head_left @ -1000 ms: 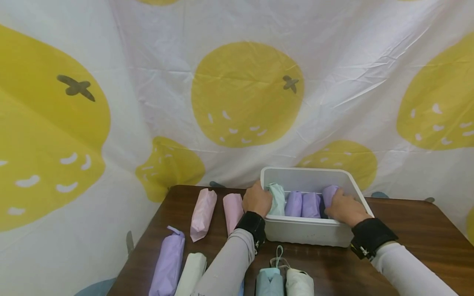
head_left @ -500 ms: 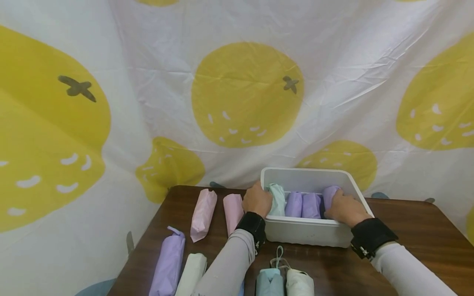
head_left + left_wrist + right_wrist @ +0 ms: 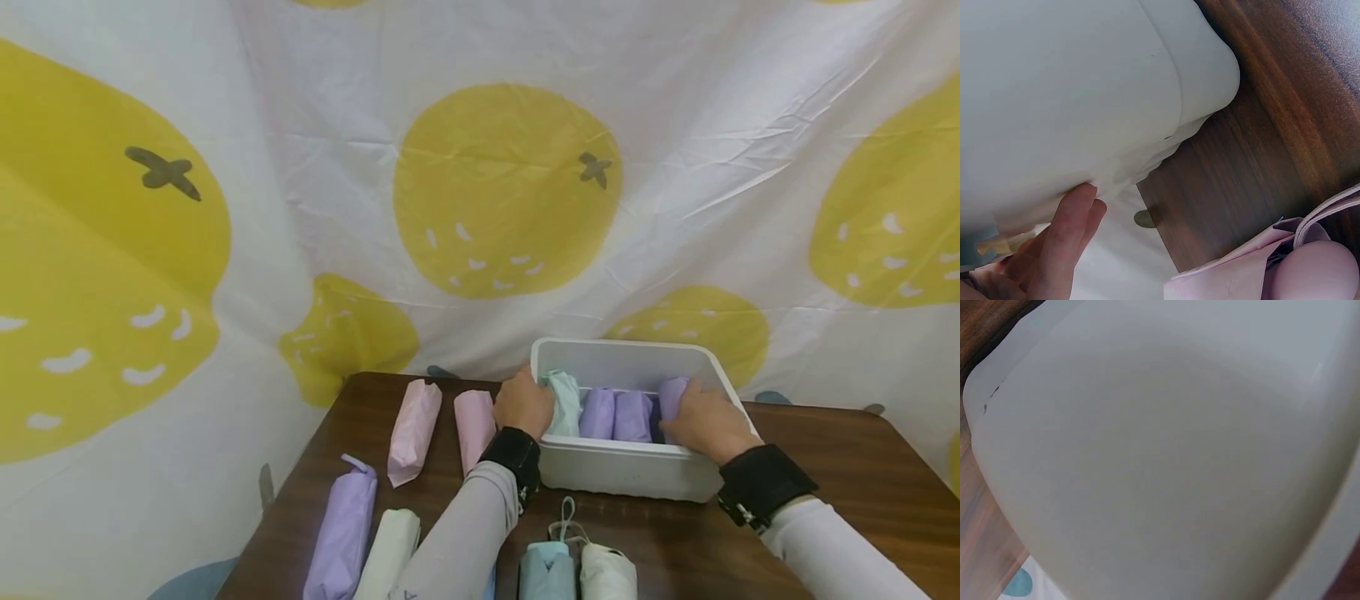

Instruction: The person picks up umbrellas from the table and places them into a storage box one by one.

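Observation:
A white plastic bin (image 3: 630,473) stands at the back of the table, holding a mint folded umbrella (image 3: 564,402), two purple ones (image 3: 633,417) and a dark one, mostly hidden. My left hand (image 3: 523,403) holds the bin's left rim; in the left wrist view its fingers (image 3: 1067,228) lie along the outer wall. Inside the right end, my right hand (image 3: 708,423) grips another purple folded umbrella (image 3: 672,396), whose lower part is hidden. The right wrist view is filled by the bin's wall (image 3: 1147,456), and no hand shows there.
Two pink folded umbrellas, one (image 3: 415,433) farther left and one (image 3: 474,425) beside my left hand, lie on the brown table (image 3: 832,467). Nearer lie a purple umbrella (image 3: 341,533), a whitish one (image 3: 387,554), a light blue one (image 3: 547,571) and a cream one (image 3: 607,573). A patterned curtain (image 3: 675,208) hangs behind.
Both hands and the bin stay almost in place. The head view has shifted slightly, and my right hand, with the purple umbrella, sits marginally farther right in it.

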Demonstrator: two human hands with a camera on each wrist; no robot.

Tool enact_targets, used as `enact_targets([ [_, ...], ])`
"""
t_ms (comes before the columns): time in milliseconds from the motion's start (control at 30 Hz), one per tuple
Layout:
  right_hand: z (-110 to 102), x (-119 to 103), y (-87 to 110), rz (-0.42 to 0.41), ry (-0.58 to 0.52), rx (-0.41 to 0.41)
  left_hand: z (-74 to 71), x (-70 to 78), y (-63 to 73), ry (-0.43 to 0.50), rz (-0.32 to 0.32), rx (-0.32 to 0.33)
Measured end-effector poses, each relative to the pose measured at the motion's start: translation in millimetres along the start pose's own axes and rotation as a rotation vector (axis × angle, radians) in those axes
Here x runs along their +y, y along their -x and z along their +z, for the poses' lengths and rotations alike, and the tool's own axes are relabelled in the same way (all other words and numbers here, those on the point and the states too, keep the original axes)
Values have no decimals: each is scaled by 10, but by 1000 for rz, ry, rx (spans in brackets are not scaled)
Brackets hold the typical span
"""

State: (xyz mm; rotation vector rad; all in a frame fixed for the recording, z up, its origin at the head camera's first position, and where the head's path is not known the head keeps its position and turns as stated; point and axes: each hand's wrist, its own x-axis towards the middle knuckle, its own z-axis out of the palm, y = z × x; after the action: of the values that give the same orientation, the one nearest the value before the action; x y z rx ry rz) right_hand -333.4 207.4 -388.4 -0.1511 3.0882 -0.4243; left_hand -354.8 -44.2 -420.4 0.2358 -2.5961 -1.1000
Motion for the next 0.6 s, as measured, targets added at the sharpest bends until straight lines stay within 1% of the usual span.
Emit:
enact_targets([
  [267,-94,-50,137,-41,-60,111,3,-8,-4,-7,12,6],
  [467,-107,-153,311,-114,-39,236,1,-7,8,-2,6,-1],
  [600,-117,-215,435,-152,-49,294,8,-2,4,0,-1,-5],
])
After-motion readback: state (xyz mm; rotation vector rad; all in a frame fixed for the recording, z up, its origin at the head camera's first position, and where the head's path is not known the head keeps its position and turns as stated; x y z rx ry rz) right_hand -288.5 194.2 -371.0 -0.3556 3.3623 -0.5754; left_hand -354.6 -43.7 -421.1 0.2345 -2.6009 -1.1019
